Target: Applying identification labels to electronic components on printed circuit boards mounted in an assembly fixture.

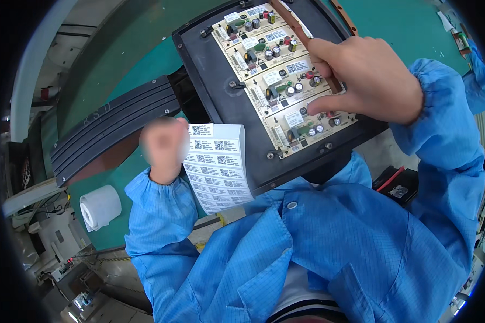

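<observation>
My left hand (166, 148), blurred, grips the upper left edge of a white sheet of printed labels (221, 172), whose lower end hangs down in a curve. My right hand (367, 78) reaches over a beige panel of joined circuit boards (277, 89). Its thumb and forefinger are spread apart, with the fingertips at the panel's right side; the other fingers are curled and partly hidden. Capacitors, other small parts and white stickers sit on the boards. The panel lies in a black tray-like fixture (210, 59), along a brown bar (292, 20) that passes under my right hand.
A white paper roll (101, 208) lies on the green tabletop (132, 212) at left. A curved, ribbed black piece (116, 126) adjoins the fixture. Screws and small clamps stick up from the fixture. At the far right edge lie small parts and blue cloth (482, 75).
</observation>
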The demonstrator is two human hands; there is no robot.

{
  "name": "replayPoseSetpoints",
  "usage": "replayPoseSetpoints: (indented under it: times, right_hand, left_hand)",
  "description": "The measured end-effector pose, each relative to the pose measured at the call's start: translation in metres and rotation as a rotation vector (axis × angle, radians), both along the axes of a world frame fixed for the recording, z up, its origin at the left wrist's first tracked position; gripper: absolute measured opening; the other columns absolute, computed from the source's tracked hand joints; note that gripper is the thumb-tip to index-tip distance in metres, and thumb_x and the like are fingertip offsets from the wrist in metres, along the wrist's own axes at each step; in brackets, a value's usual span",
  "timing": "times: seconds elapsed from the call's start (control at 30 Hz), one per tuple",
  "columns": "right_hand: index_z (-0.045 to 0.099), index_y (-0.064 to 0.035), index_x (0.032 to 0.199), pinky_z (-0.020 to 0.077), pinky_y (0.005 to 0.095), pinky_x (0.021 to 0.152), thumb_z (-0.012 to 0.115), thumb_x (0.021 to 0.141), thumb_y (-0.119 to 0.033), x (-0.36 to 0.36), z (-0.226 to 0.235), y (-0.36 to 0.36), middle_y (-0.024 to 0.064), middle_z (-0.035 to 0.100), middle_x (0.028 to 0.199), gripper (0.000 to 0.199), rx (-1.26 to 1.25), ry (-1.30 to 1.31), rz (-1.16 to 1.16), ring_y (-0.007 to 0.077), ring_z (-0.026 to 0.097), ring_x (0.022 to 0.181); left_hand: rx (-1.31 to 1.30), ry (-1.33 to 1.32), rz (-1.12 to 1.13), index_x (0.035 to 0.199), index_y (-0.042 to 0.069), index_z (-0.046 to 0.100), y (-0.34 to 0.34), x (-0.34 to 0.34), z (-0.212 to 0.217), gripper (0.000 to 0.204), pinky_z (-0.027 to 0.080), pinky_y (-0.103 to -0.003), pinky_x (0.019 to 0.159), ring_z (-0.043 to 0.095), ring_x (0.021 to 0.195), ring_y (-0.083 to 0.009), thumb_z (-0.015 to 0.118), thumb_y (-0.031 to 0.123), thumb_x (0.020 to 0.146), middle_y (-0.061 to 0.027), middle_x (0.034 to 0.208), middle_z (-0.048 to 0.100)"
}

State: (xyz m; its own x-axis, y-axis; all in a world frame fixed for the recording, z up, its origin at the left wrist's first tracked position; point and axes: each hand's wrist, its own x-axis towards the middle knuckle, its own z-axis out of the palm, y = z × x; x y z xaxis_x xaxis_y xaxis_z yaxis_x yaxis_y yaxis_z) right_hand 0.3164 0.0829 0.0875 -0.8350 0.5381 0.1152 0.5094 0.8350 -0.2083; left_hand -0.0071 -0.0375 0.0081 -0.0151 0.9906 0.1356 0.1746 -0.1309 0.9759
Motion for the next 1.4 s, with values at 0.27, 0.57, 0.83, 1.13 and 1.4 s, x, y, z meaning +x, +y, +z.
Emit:
replayPoseSetpoints:
  times: [0.27,0.57,0.83,1.13,1.4]
  right_hand:
    - [0.048,-0.0059,0.099,0.0383,0.0310,0.045,0.073,0.079,-0.011,0.010,-0.002,0.002,0.0054,0.053,0.057,0.033,-0.236,0.201,-0.023,0.0175,0.057,0.050]
    - [0.051,-0.0051,0.102,0.0376,0.0202,0.047,0.068,0.079,-0.002,0.017,0.007,-0.002,-0.0009,0.052,0.057,0.029,-0.467,0.294,-0.168,0.0066,0.051,0.050]
    - [0.053,-0.0040,0.111,0.0441,0.0180,0.059,0.068,0.081,-0.009,0.082,0.039,0.006,-0.0022,0.058,0.067,0.034,-0.525,0.214,-0.516,0.0043,0.056,0.061]
    - [0.054,-0.0043,0.123,0.0423,0.0313,0.094,0.064,0.091,-0.021,0.016,-0.006,0.130,0.0077,0.059,0.114,0.038,-0.264,0.253,-0.145,0.0184,0.056,0.109]
    - [0.051,-0.0048,0.125,0.0348,0.0409,0.104,0.051,0.074,-0.002,-0.059,-0.006,0.131,0.0146,0.051,0.127,0.052,0.069,0.094,-0.055,0.0326,0.048,0.121]
  left_hand:
    - [0.003,0.003,-0.017,0.067,-0.006,0.065,0.001,0.002,0.000,0.039,0.036,-0.025,0.047,0.053,0.050,-0.0071,0.055,0.016,0.097,-0.0054,0.059,0.064]
    - [0.030,0.052,-0.008,0.065,-0.005,0.063,0.004,0.003,0.002,0.039,0.034,-0.025,0.045,0.052,0.047,-0.0073,0.056,0.017,0.096,-0.0046,0.055,0.060]
    - [-0.024,-0.081,-0.083,0.080,-0.007,0.070,0.003,0.008,0.005,0.026,0.044,-0.024,0.049,0.061,0.055,-0.0104,0.058,0.011,0.094,-0.0097,0.064,0.068]
    - [-0.031,-0.118,-0.136,0.082,-0.005,0.072,0.005,0.010,0.009,0.025,0.045,-0.024,0.049,0.064,0.057,-0.0101,0.060,0.013,0.094,-0.0099,0.066,0.069]
    - [-0.062,-0.189,-0.129,0.078,-0.005,0.071,0.004,0.009,0.000,0.028,0.039,-0.023,0.045,0.053,0.052,-0.0033,0.063,0.016,0.093,-0.0050,0.059,0.065]
